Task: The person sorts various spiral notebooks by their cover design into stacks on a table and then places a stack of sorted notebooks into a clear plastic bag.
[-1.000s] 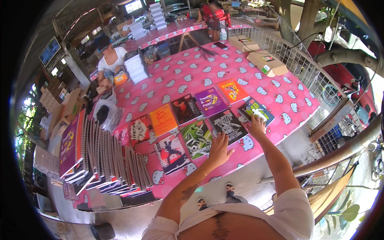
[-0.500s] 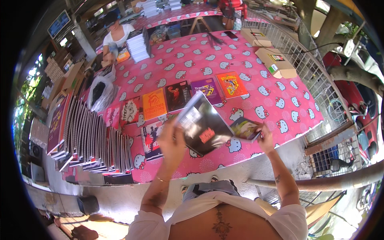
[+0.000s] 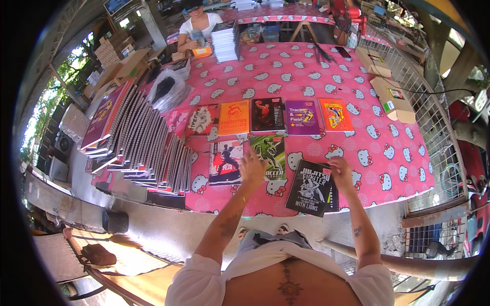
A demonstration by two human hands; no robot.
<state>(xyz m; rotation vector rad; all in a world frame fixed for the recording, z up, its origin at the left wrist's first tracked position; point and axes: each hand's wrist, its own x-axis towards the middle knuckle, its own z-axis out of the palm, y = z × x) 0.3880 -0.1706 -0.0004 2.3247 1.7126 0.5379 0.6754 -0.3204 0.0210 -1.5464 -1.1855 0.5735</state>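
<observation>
My left hand [image 3: 252, 168] rests at the left edge of a green notebook [image 3: 274, 157] with a soccer figure, its fingers spread. To the right, my right hand [image 3: 341, 172] pinches the top right corner of a black notebook [image 3: 309, 187] with a white fighter drawing. This notebook lies tilted near the table's front edge, and a dark spiral-bound one [image 3: 334, 198] shows from beneath it. Left of the green notebook is a white, red and black notebook [image 3: 226, 162]. Behind them runs a row of notebooks, including an orange one [image 3: 234, 117] and a purple one [image 3: 302, 117].
A long leaning stack of spiral notebooks [image 3: 140, 137] fills the table's left side, beside a clear plastic bag [image 3: 168, 91]. Across the pink table [image 3: 393, 168], a person [image 3: 200, 25] handles something by a white stack [image 3: 225, 43]. Cardboard boxes [image 3: 392, 99] lie at the right edge.
The green notebook now lies flat beside the white, red and black one. The black notebook has come down to the right, from my left hand to my right. The view has shifted left.
</observation>
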